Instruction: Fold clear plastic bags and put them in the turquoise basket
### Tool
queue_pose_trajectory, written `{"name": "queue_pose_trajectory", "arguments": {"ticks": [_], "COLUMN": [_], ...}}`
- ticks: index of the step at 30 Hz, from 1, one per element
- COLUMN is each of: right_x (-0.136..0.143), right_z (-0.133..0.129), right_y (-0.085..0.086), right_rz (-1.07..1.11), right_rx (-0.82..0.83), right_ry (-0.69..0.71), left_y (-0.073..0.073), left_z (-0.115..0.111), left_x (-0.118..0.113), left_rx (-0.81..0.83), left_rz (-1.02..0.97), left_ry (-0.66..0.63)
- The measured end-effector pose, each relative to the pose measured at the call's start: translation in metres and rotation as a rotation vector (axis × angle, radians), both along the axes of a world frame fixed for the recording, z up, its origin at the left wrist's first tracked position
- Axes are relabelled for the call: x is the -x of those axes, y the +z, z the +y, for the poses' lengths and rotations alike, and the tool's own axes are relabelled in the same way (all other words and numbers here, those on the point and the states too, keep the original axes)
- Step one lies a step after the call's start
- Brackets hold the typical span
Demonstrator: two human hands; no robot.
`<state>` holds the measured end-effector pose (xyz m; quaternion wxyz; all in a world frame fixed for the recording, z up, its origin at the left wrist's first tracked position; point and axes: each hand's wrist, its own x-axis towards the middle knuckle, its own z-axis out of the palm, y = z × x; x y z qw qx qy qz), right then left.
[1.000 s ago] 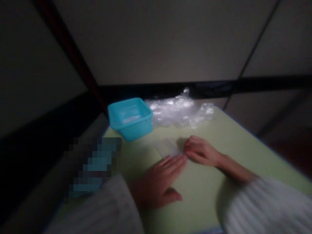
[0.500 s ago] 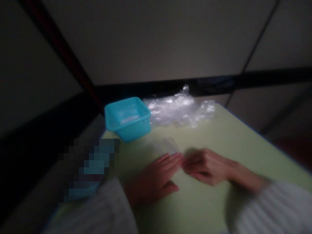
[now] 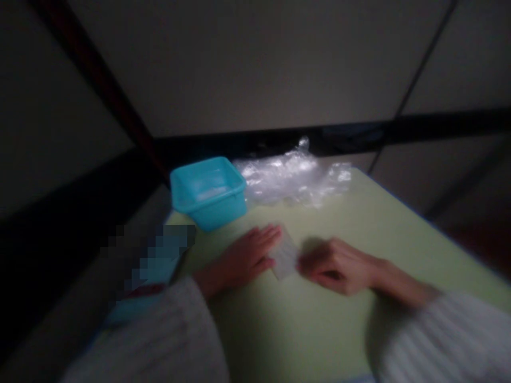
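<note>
A small, pale, see-through rectangular piece (image 3: 285, 256) lies on the yellow-green tabletop; it looks like thin plastic, but blur hides its exact kind. My left hand (image 3: 249, 258) rests flat with its fingers stretched out, the fingertips over the piece's left side. My right hand (image 3: 339, 268) is closed, thumb and finger pinched together at the piece's right edge. Its other fingers are curled in.
Beyond my left hand stands a turquoise plastic basin (image 3: 219, 210) with something pale inside. Crumpled clear plastic (image 3: 287, 178) lies to its right at the back. A pixelated patch (image 3: 163, 266) covers the table's left edge. A wall panel (image 3: 259, 64) rises behind.
My left hand has slid left and slightly away from me, uncovering more of the pale piece. My right hand stays pinched in nearly the same place.
</note>
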<state>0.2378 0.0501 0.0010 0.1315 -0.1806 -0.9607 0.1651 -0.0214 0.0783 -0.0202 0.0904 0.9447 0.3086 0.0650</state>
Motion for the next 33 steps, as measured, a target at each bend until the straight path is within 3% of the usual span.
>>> {"name": "queue_pose_trajectory", "arguments": {"ticks": [6, 10, 13, 17, 22, 26, 30, 33], "right_x": [0.000, -0.002, -0.006, -0.006, 0.001, 0.001, 0.000, 0.004], "right_z": [-0.001, 0.002, 0.007, 0.010, 0.003, 0.000, -0.001, -0.003], "right_y": [-0.001, -0.004, -0.004, -0.005, -0.010, -0.011, -0.010, -0.010], "right_rz": [0.052, 0.153, 0.249, 0.250, 0.261, 0.274, 0.177, 0.111], "right_rx": [0.044, 0.041, 0.002, 0.004, 0.137, 0.048, -0.261, -0.378], "right_ry": [-0.006, -0.009, -0.124, -0.245, -0.154, -0.058, 0.008, 0.014], "left_y": [-0.004, -0.005, -0.003, -0.005, -0.010, -0.006, 0.002, 0.005], "left_z": [0.008, -0.005, -0.020, -0.027, -0.021, -0.024, -0.037, -0.046], "left_x": [0.010, 0.012, 0.011, 0.009, 0.011, 0.010, 0.002, -0.004], "left_rx": [-0.089, -0.241, -0.312, -0.292, -0.201, -0.230, -0.331, -0.359], "left_rz": [0.022, -0.069, -0.155, -0.263, -0.303, -0.350, -0.332, -0.271], "left_ry": [0.193, 0.241, 0.239, 0.370, 0.504, 0.433, 0.171, 0.046]}}
